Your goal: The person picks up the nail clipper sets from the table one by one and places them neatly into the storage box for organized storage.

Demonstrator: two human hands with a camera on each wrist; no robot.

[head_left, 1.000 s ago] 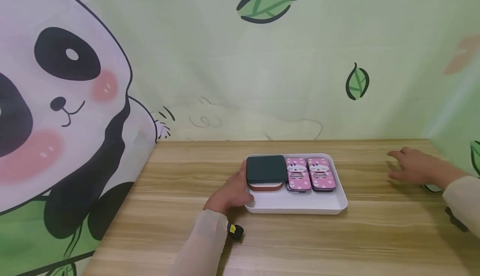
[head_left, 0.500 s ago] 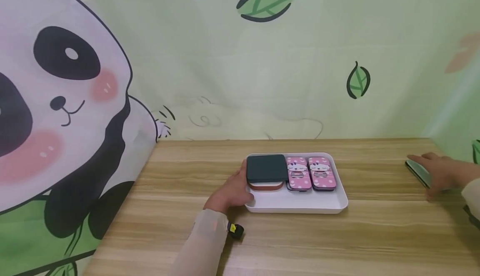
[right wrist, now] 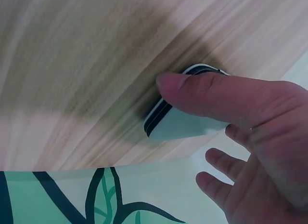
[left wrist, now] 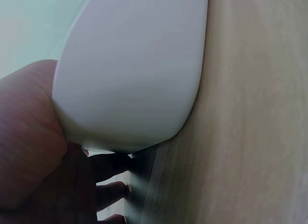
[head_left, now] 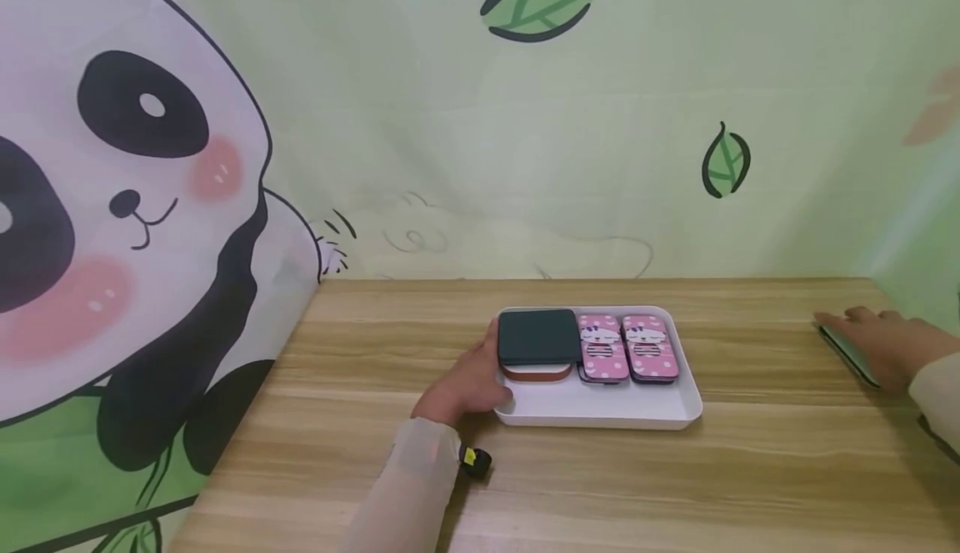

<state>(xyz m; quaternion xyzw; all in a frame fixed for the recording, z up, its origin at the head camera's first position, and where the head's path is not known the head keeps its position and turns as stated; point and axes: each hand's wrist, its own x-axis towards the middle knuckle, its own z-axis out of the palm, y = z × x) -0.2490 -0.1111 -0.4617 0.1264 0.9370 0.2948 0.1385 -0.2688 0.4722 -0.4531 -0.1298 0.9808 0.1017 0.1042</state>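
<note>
A white tray (head_left: pixel 600 407) was set near the middle of the wooden bench (head_left: pixel 600 486), its long side turned toward the person, so that its contents could be reached from either side. The left hand (head_left: pixel 468 382) was laid against the tray's left end, the thumb hooked over the rim and the fingers tucked under the edge, as the left wrist view showed; the tray appeared to be steadied in this way, kept from sliding while the other hand worked elsewhere. Inside the tray, a dark green case (head_left: pixel 537 338) was stacked on a reddish-brown case (head_left: pixel 536 373) at the left, and two pink dotted cases (head_left: pixel 628 347) were ranged side by side just beside them, along the far wall. The near strip of the tray's floor was left bare, and room for more seemed to be kept there.

Well apart from the tray, at the right end of the bench close to the green leaf-printed backdrop (head_left: pixel 525 144), the right hand (head_left: pixel 881 344) was laid over a pale green flat case (right wrist: pixel 185 125) with a dark seam. In the right wrist view the thumb was seen pressed across the case's upper edge, while the other fingers were spread loosely beyond it; the case seemed to be pinned or tipped against the bench rather than fully grasped, and whether it was lifted clear of the wood could not be told
</note>
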